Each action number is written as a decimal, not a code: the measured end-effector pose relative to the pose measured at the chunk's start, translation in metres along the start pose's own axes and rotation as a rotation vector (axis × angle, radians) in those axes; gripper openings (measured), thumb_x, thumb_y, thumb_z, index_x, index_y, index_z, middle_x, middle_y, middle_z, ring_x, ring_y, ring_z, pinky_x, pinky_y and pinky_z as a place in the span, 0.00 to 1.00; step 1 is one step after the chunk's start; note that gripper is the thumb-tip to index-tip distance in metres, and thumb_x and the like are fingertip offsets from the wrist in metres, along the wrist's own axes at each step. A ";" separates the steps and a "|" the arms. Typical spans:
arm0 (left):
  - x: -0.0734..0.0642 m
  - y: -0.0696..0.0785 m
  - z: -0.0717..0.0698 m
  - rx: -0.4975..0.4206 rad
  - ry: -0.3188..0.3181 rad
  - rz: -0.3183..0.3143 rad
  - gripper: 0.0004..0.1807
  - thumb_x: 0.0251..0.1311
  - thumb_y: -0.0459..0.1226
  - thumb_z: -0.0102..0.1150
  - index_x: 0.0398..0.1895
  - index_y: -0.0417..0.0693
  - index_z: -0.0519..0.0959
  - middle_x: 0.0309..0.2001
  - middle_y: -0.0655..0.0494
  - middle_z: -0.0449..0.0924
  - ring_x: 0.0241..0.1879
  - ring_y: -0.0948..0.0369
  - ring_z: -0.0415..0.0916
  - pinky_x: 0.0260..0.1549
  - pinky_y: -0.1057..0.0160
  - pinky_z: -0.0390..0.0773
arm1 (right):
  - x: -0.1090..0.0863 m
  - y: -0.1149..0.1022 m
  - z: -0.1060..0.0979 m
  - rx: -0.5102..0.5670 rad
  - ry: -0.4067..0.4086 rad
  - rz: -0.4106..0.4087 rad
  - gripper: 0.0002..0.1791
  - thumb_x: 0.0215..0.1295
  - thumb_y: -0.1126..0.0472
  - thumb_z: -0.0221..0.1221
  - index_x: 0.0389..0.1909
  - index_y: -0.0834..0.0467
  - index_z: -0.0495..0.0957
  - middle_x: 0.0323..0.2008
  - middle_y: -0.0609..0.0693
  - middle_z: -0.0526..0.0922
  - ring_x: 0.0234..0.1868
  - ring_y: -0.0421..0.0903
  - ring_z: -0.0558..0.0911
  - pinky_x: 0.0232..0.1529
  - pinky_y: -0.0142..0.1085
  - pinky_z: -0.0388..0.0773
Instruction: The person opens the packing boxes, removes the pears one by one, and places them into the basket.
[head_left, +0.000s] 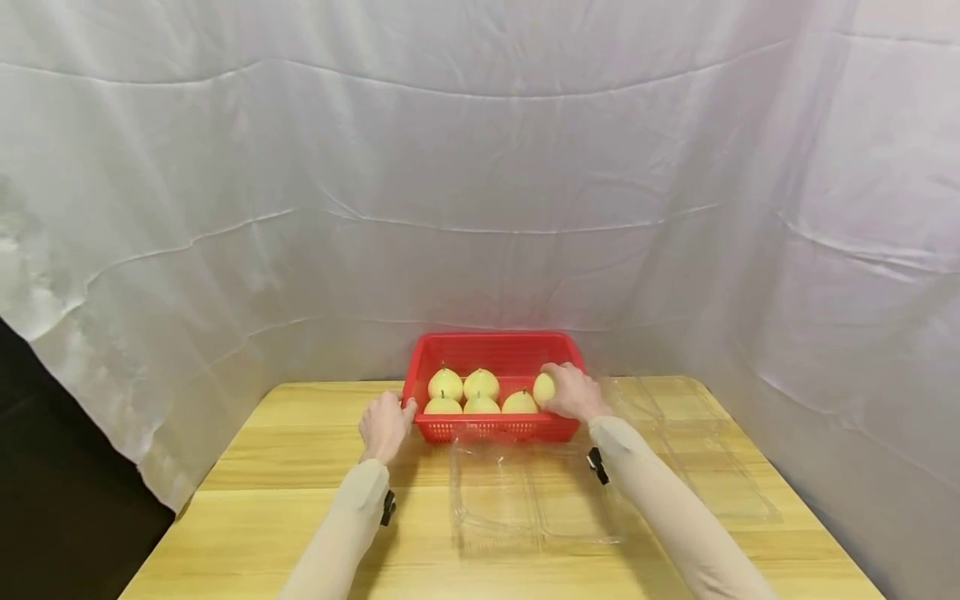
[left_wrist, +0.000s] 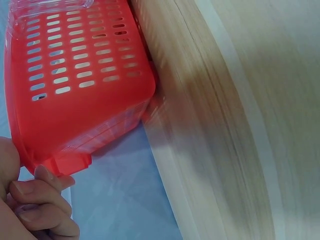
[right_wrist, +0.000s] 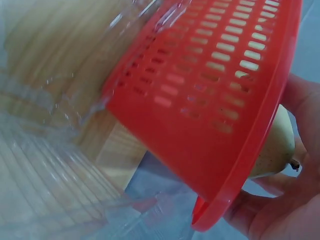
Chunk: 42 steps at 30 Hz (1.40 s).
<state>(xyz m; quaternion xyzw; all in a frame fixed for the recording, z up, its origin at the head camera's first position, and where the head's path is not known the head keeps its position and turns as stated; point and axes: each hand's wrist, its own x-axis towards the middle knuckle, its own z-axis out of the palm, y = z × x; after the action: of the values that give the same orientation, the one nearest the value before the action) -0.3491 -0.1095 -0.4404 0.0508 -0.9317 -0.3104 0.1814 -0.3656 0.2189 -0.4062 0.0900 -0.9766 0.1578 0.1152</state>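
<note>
A red plastic basket stands at the far side of the wooden table, with several pale yellow pears in two rows inside. My left hand grips the basket's left rim, thumb and curled fingers at the corner in the left wrist view. At the basket's right end, my right hand holds a pear between thumb and fingers. The right wrist view shows that pear's dark stem, with the basket wall hiding part of the fruit.
An open clear plastic clamshell box lies on the table in front of the basket. More clear plastic boxes sit along the right side, beyond my right forearm. A pale grey curtain hangs behind the table.
</note>
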 end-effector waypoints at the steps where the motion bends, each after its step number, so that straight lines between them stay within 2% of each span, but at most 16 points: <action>1: 0.000 0.000 0.000 0.001 0.000 0.002 0.13 0.62 0.44 0.53 0.23 0.50 0.80 0.19 0.53 0.73 0.23 0.53 0.72 0.20 0.59 0.64 | 0.001 0.001 0.000 -0.010 -0.006 -0.001 0.34 0.46 0.54 0.71 0.58 0.54 0.75 0.50 0.59 0.79 0.47 0.58 0.79 0.43 0.57 0.77; 5: 0.001 0.000 0.000 0.007 -0.001 0.010 0.13 0.63 0.43 0.53 0.22 0.50 0.80 0.19 0.53 0.73 0.23 0.53 0.72 0.21 0.59 0.64 | 0.005 0.005 0.001 -0.040 -0.021 -0.028 0.32 0.46 0.55 0.71 0.56 0.56 0.76 0.47 0.59 0.80 0.44 0.58 0.80 0.41 0.56 0.77; 15: 0.003 -0.001 0.002 0.012 -0.002 0.003 0.13 0.63 0.44 0.52 0.25 0.50 0.81 0.20 0.54 0.74 0.23 0.54 0.72 0.21 0.59 0.64 | 0.013 0.004 0.003 -0.094 -0.122 -0.030 0.29 0.50 0.57 0.70 0.56 0.57 0.77 0.48 0.58 0.80 0.47 0.56 0.78 0.49 0.53 0.77; 33: 0.004 -0.001 0.002 0.009 0.009 0.006 0.13 0.63 0.45 0.53 0.28 0.49 0.83 0.20 0.54 0.75 0.23 0.55 0.71 0.21 0.60 0.66 | 0.027 0.004 0.012 -0.198 -0.194 -0.071 0.25 0.50 0.62 0.68 0.53 0.54 0.79 0.45 0.56 0.82 0.47 0.55 0.79 0.47 0.53 0.76; 37: 0.004 -0.001 0.002 0.000 0.019 0.010 0.13 0.63 0.44 0.54 0.24 0.50 0.81 0.19 0.54 0.74 0.22 0.55 0.71 0.21 0.60 0.65 | 0.028 0.004 0.014 -0.209 -0.206 -0.068 0.26 0.50 0.64 0.68 0.53 0.55 0.75 0.41 0.56 0.82 0.44 0.55 0.80 0.44 0.54 0.76; 42: 0.004 -0.002 0.003 -0.007 0.024 0.013 0.13 0.63 0.43 0.53 0.23 0.50 0.80 0.20 0.54 0.74 0.23 0.54 0.71 0.21 0.60 0.65 | 0.030 0.004 0.018 -0.207 -0.239 -0.047 0.25 0.52 0.64 0.67 0.52 0.54 0.71 0.36 0.54 0.80 0.37 0.53 0.79 0.44 0.53 0.75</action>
<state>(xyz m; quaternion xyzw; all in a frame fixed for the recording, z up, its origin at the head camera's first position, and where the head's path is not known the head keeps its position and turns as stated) -0.3538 -0.1101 -0.4427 0.0481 -0.9287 -0.3118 0.1948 -0.3992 0.2124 -0.4165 0.1184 -0.9920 0.0416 0.0105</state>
